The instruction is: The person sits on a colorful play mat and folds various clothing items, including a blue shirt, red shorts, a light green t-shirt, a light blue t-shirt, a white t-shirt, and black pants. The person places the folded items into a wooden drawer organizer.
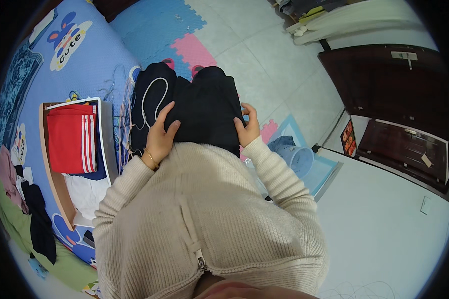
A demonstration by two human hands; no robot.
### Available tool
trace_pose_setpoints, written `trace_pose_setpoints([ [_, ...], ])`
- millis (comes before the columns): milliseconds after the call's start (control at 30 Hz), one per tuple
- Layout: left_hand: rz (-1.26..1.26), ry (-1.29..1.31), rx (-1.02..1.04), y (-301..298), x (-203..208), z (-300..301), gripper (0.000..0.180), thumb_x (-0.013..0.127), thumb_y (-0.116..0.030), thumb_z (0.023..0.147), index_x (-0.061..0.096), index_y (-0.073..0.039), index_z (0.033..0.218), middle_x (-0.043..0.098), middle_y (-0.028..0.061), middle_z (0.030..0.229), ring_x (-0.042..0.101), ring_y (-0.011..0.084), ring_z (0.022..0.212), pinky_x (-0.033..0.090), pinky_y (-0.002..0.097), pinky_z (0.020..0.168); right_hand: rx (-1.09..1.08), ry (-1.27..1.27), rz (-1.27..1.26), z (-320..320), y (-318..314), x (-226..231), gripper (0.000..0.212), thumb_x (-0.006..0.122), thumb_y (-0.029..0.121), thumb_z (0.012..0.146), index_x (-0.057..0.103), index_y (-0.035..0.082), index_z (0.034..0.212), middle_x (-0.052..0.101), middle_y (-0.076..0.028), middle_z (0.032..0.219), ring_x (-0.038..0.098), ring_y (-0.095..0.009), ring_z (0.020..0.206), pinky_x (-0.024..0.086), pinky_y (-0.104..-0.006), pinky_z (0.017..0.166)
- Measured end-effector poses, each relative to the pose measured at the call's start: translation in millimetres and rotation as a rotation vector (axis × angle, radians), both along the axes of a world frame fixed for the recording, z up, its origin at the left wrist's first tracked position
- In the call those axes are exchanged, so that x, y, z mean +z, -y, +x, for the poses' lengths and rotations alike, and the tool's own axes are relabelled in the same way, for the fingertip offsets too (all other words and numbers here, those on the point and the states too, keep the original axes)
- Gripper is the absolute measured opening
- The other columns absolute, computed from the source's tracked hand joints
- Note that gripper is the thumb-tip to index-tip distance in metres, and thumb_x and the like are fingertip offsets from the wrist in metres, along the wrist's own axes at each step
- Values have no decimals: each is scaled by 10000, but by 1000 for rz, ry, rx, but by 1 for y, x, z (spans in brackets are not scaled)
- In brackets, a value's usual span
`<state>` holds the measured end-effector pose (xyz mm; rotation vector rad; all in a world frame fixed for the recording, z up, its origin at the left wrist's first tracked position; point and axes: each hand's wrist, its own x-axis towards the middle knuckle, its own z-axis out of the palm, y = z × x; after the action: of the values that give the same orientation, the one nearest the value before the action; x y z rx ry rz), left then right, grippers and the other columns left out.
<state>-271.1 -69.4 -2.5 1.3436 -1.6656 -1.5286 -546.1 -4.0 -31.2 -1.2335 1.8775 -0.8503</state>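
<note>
Black cloth (204, 112) lies across my lap and covers my thighs. I cannot tell where a folded garment ends and my own trousers begin. My left hand (160, 133) rests at its left side, thumb and fingers apart, with a gold-coloured bracelet (150, 158) at the wrist. At the right edge of the cloth is my right hand (248, 127), fingers spread and thumb touching the fabric. A loop of white cord (143, 102) trails over the black cloth beyond my left hand.
A storage drawer (44, 149) on the blue bed (102, 37) holds folded red clothing (67, 139) with white stripes and white cloth (87, 194). Tangled cords (122, 119) hang beside it. To the right stand a translucent bucket (300, 160) and a dark door (384, 89).
</note>
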Motion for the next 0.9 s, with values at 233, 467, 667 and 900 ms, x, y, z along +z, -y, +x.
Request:
trace_pose_setpoints([
  [233,-148,35,148,-8,4,6,635,617,-73,817,289,-92,1360,490,178,1203,541,218,991,448,283,790,650,-887,-71,27,-17,46,596,683,412,726,502,181,1245,382,-125,1355,342,-311,1256,256,-481,1027],
  [467,295,-312,177,-13,-17,13,606,621,-30,816,291,-51,1324,571,106,986,551,118,836,446,213,689,798,-755,-240,54,3,43,770,722,290,650,394,143,1331,350,-101,1398,317,-279,1292,201,-489,1053],
  [667,284,-304,160,-6,-15,14,464,574,-36,849,376,-14,1267,587,25,775,529,75,728,426,177,646,831,-632,-251,74,21,14,739,680,188,679,366,112,1344,499,-135,1267,527,-262,1083,420,-378,881],
  [900,-75,-409,342,0,9,15,523,624,-110,820,389,1,1274,570,104,1101,521,160,1027,389,285,911,659,-173,159,42,54,48,515,568,261,852,416,16,1279,610,-251,996,605,-381,884,476,-403,787],
])
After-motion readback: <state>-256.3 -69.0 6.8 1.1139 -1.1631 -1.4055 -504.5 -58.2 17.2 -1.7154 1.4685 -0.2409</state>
